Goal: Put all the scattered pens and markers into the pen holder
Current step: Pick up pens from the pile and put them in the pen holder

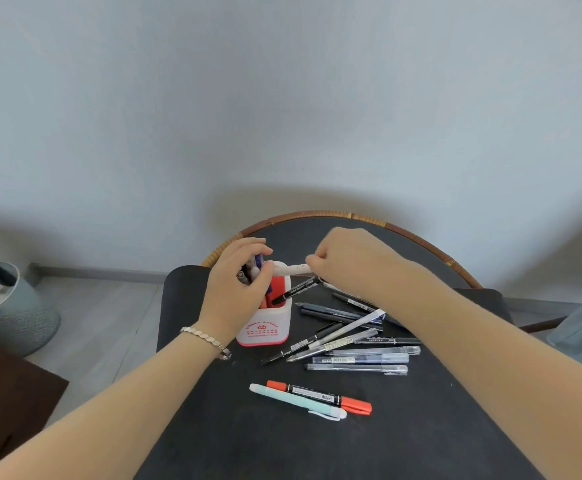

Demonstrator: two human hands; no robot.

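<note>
Right hand point(348, 261) pinches a pale pen point(291, 269) (horizontal) beside the left hand point(239, 285), which grips pens.

One head-worn wide-angle view, close above the dark table point(403, 445), facing forward and down.

red print on pen holder point(264, 327), pen labels, all unreadable

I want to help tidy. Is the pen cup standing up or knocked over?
Standing up. The pen holder sits upright on the table, pens poking out its top.
</note>
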